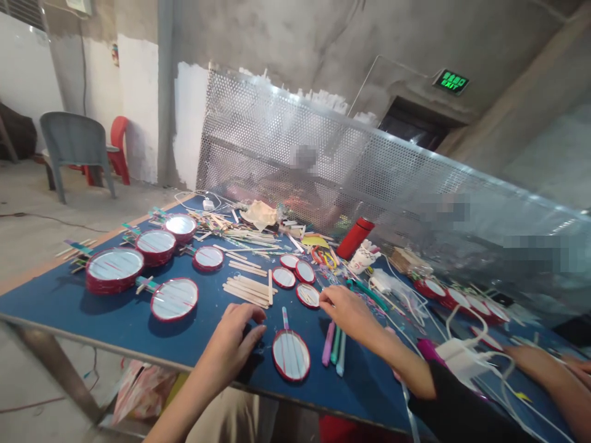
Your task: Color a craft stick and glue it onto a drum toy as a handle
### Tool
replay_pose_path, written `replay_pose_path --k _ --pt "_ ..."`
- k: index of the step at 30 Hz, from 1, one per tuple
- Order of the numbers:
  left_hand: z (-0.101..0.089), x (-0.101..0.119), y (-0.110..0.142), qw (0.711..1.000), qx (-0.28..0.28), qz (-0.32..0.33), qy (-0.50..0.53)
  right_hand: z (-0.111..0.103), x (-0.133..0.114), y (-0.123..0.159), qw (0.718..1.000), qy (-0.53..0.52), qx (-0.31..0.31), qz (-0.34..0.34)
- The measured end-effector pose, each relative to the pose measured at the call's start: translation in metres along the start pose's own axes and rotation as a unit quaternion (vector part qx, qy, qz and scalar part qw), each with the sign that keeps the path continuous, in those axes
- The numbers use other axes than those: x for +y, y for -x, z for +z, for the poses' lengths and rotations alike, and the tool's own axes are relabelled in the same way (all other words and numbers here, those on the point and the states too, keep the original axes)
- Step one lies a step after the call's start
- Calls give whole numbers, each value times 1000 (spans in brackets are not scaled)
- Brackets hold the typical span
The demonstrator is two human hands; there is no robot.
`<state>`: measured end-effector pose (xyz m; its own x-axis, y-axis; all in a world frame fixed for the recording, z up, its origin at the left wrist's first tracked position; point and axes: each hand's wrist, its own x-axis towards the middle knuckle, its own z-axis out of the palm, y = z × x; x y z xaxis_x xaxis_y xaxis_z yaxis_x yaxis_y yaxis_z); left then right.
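Observation:
My left hand (240, 335) rests at the table's front, fingers bent loosely and thumb apart, with nothing visible in it. Just right of it lies a round, white-faced paddle (290, 355) with a red rim and a striped stick handle. My right hand (344, 309) reaches over the table, its fingertips pinched at the edge of a small red-rimmed disc (307, 295) with little pieces on it. Whatever the pinch holds is too small to make out. Below that hand are several coloured pens or glue sticks (335, 346). Wooden craft sticks (249, 289) lie beyond my left hand.
Stacked red-rimmed paddles (115, 267) stand on the left of the blue table (207, 344). A red bottle (355, 237) and a paper cup (364, 255) are behind. White cables and a charger (464, 357) lie right, near another person's arm (535, 369). A perforated metal screen (286, 135) closes the back.

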<state>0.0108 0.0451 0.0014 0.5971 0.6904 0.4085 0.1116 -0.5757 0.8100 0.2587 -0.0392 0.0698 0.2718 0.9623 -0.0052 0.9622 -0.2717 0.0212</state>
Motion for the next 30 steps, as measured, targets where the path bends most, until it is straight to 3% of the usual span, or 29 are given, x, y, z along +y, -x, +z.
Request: replay_pose_path --k 7,15,22,26,30 --pt "0 -4 0 999 -13 22 -26 18 4 -39 997 55 -48 34" --pt "0 -2 -1 999 -24 29 -33 26 8 -44 990 53 -111 66" --pt "1 -4 0 999 -19 33 -30 9 3 -37 992 84 -65 73" --pt "3 -5 2 1000 0 22 -18 -1 -22 -24 994 96 -30 30" --pt "5 -7 2 1000 1 19 -17 0 -67 4 993 93 -6 -77"
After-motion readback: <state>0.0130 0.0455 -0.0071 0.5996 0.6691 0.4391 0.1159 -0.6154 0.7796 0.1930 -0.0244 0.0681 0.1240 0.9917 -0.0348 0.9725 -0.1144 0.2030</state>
